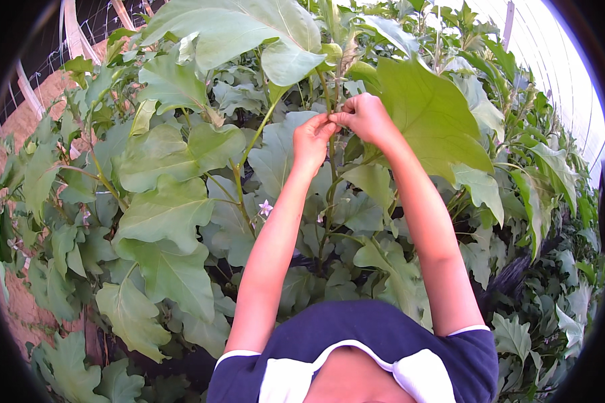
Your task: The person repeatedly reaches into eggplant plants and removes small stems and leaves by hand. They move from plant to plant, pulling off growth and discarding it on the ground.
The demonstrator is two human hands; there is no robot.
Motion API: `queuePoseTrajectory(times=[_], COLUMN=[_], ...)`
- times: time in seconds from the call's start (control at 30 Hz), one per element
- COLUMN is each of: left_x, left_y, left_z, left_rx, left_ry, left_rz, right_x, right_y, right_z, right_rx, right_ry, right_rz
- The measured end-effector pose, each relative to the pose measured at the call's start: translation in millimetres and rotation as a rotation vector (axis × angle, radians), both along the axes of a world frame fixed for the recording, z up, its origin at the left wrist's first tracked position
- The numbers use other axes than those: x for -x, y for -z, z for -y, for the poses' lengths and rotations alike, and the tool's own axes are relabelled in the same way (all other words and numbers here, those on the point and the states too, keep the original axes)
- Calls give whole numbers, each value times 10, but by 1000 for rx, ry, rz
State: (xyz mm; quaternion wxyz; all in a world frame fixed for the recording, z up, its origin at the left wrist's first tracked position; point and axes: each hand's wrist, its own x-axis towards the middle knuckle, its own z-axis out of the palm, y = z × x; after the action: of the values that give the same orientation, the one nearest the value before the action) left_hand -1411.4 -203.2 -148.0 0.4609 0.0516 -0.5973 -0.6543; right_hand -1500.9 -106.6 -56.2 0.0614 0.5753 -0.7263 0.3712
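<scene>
Before my chest stands a tall eggplant stem (326, 93), with broad lobed leaves around it. My left hand (312, 141) pinches at this stem from the left, its thumb and fingertips together. From the right, my right hand (367, 119) meets it at the same spot, thumb against bent fingers. The fingertips of both hands touch or nearly touch. Whether they also hold a thin string or tie is too small to tell. A large bright green leaf (428, 116) spreads beside my right wrist, and another big leaf (252, 35) hangs above my hands.
A forked eggplant branch (238, 176) rises left of my left forearm, near a pale purple flower (265, 207). Dense foliage fills both sides. Pale posts (29, 89) and an earthen wall (50, 95) stand at far left; translucent greenhouse sheeting (549, 50) curves at upper right.
</scene>
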Motion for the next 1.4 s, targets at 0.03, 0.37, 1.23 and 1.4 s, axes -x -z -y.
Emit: queuePoseTrajectory(times=[0.03,0.37,1.23,1.4], left_x=[2,-17,0,30], left_y=[13,95,1291,1317], left_z=[17,51,95,101], left_rx=[8,32,41,149], left_ry=[-6,-42,-25,-62], left_rz=[-4,-54,155,183], right_x=[46,325,183,263], right_y=[-18,-41,2038,2006], right_z=[23,20,-65,24], right_rx=[-36,-283,294,271], right_ry=[-14,-299,-79,-43], right_rz=[65,891,776,620])
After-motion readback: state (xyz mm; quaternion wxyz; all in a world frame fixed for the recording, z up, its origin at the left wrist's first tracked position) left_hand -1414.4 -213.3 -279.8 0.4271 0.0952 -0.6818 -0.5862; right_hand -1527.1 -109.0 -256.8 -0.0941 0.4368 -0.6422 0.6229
